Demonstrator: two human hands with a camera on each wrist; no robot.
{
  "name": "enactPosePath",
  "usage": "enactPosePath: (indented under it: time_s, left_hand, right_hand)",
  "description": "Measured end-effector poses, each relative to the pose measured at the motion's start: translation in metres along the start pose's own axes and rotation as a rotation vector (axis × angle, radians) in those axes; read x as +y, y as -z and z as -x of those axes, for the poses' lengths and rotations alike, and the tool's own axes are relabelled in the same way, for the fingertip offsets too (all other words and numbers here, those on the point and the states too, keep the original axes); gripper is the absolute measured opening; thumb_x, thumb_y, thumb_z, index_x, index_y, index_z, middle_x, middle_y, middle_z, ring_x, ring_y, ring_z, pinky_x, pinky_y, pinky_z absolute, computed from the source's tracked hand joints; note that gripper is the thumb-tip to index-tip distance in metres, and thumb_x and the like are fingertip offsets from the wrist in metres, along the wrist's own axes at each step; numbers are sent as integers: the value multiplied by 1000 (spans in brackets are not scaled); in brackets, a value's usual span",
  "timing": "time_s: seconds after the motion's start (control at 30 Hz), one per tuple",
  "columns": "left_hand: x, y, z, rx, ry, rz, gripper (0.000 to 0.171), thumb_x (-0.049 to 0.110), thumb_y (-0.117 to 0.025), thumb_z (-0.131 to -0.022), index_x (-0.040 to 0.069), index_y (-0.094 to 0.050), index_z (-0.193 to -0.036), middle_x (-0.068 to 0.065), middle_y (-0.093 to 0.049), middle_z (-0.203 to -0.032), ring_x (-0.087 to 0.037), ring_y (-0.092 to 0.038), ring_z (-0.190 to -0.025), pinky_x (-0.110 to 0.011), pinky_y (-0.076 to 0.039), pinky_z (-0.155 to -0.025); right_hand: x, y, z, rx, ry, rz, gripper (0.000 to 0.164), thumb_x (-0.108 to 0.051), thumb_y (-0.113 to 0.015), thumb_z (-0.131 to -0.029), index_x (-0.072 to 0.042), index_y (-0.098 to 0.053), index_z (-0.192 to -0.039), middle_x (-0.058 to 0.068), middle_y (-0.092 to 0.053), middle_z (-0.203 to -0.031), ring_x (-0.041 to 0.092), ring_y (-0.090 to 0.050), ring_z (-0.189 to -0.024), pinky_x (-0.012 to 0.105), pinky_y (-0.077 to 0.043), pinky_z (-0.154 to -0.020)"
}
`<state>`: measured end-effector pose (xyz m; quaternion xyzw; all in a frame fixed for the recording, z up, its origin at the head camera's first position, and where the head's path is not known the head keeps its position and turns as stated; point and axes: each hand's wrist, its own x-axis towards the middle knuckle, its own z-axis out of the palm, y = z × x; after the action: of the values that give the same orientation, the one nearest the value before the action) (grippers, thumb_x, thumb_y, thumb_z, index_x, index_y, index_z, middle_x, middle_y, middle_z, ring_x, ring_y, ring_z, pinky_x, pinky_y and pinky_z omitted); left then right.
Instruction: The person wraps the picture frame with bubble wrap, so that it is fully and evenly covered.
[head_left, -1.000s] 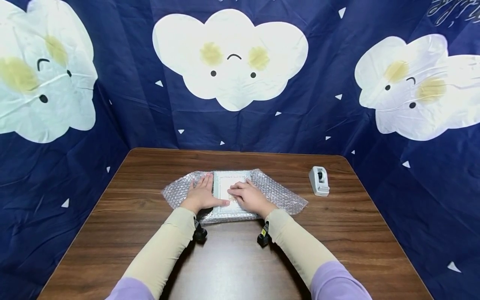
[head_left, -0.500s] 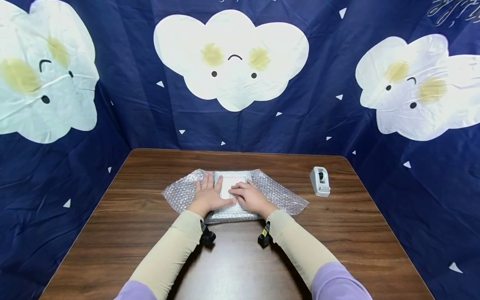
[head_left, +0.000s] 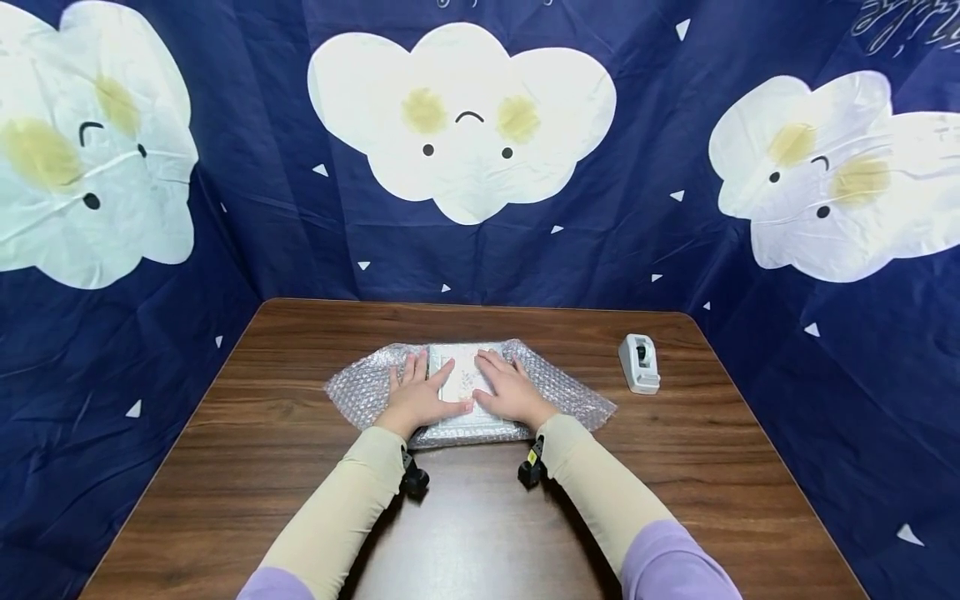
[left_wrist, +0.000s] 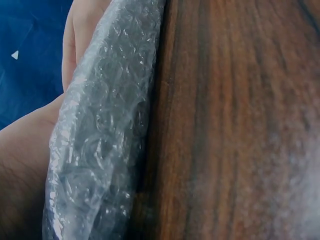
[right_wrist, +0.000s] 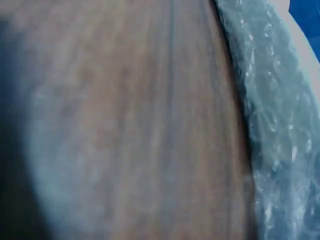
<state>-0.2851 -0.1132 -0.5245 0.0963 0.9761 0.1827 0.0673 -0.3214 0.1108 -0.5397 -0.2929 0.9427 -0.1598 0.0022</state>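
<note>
We mark free tabletop (head_left: 476, 533) between the forearms (head_left: 337, 492). Left hand (head_left: 420, 402) and right hand (head_left: 517, 395) block the pale frame (head_left: 464, 380) from above. We get a gap between bubble wrap (head_left: 573, 400) and tape dispenser (head_left: 639, 364); hanging cloth (head_left: 480, 258) walls off the far side.

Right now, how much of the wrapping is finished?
Done: bubble wrap covers the near edge of the pale frame. Underway: the left hand and right hand rest on top. Probably left: folding in the outspread side flaps, maybe taping; the tape dispenser stands apart.
</note>
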Motion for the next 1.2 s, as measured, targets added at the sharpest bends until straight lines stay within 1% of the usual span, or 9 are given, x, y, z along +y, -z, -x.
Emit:
enactPosePath:
  time_s: [0.2, 0.3, 0.43, 0.6, 0.77, 0.87, 1.03, 1.1, 1.2]
  left_hand:
    - [2, -1, -1, -18, 13, -14, 103, 85, -55, -78, 32, -26, -161, -22, 2, -168, -43, 8, -153, -69, 7, -116]
    - [2, -3, -3, -34, 20, -20, 104, 85, -55, -78, 32, -24, -162, -21, 3, -168, -42, 9, -153, -68, 8, -116]
    - [2, -5, -4, -36, 25, -11, 104, 84, -57, -78, 33, -24, -162, -20, 3, -168, -41, 9, -154, -67, 8, -117]
    - [1, -7, -5, -28, 28, 5, 104, 83, -57, -78, 32, -25, -162, -19, 3, -168, -40, 9, -154, -66, 9, -117]
    - [-2, -10, -6, -39, 28, 16, 105, 87, -53, -78, 35, -20, -162, -17, 8, -168, -38, 13, -154, -65, 12, -117]
    - [-3, -10, -5, -38, 30, 20, 105, 88, -52, -77, 35, -20, -162, -17, 8, -169, -39, 14, -154, -66, 12, -116]
    - [-5, -11, -6, -32, 25, 30, 105, 88, -52, -77, 36, -21, -162, -16, 8, -169, -38, 14, -154, -66, 13, -116]
    - [-6, -11, -7, -33, 20, 36, 105, 88, -52, -77, 35, -21, -162, -16, 9, -169, -38, 15, -153, -66, 14, -115]
    - [-9, -11, -9, -35, 23, 32, 106, 90, -50, -77, 36, -19, -162, -15, 10, -168, -37, 16, -153, -66, 15, -115]
  right_hand:
    - [14, -1, 0, -37, -151, -48, 102, -70, -51, -92, -10, -10, -163, 5, -4, -171, 21, -1, -156, 56, -1, -122]
    - [19, 0, 1, -58, -227, -86, 111, -78, -51, -87, -12, -5, -164, 4, -1, -171, 23, 2, -156, 55, 2, -123]
    - [27, 2, 5, -64, -292, -113, 114, -85, -47, -83, -16, -7, -164, 3, -7, -170, 28, 0, -156, 57, 4, -122]
    - [43, 5, 16, -47, -314, -104, 105, -86, -37, -86, -19, -12, -164, 1, -11, -170, 30, -2, -156, 58, 5, -122]
    - [71, 12, 40, 24, -318, -85, 93, -74, -36, -96, -10, -22, -162, 9, -20, -168, 34, -10, -155, 60, -1, -121]
    - [87, 19, 61, 76, -317, -115, 84, -63, -41, -101, -4, -28, -159, 15, -25, -166, 37, -15, -154, 61, -4, -121]
    - [109, 23, 105, 215, -341, -141, 67, -47, -41, -107, -1, -38, -155, 20, -37, -159, 41, -26, -150, 57, -12, -122]
    - [112, 24, 122, 268, -360, -183, 61, -42, -43, -107, -1, -43, -152, 22, -42, -155, 42, -31, -147, 55, -16, -122]
    - [110, 25, 142, 317, -373, -237, 55, -35, -48, -107, 0, -47, -149, 25, -45, -152, 43, -35, -145, 54, -20, -121]
